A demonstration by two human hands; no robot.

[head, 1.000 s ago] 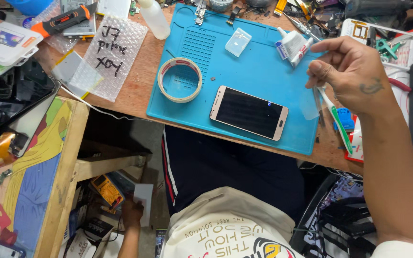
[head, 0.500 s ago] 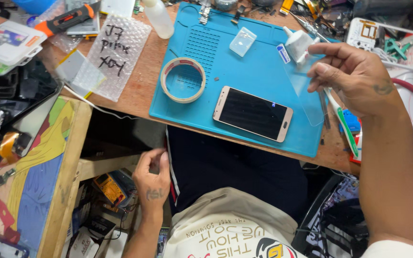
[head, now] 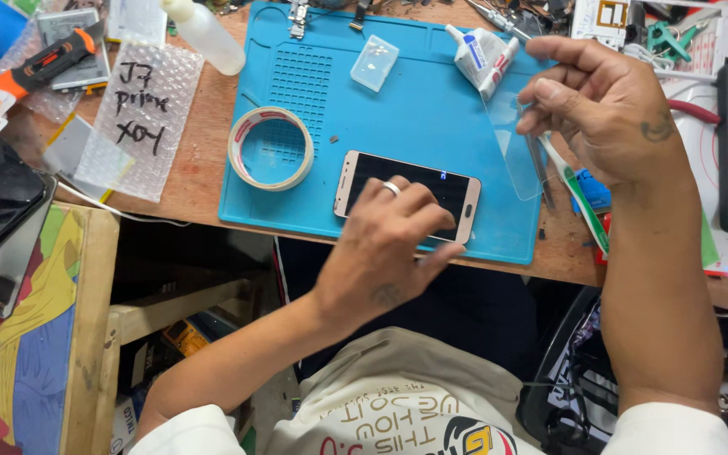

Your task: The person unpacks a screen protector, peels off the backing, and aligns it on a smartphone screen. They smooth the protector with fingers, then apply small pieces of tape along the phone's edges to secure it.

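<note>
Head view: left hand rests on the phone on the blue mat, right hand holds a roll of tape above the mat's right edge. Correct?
Not quite. The left hand does rest on the phone on the blue mat, but the right hand holds a clear glass sheet, not tape. The roll of tape lies untouched on the mat's left side. The head view shows this.

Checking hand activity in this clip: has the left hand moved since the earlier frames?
Yes. The left hand has come up from below the desk edge and now rests on the phone lying on the blue mat.
</note>
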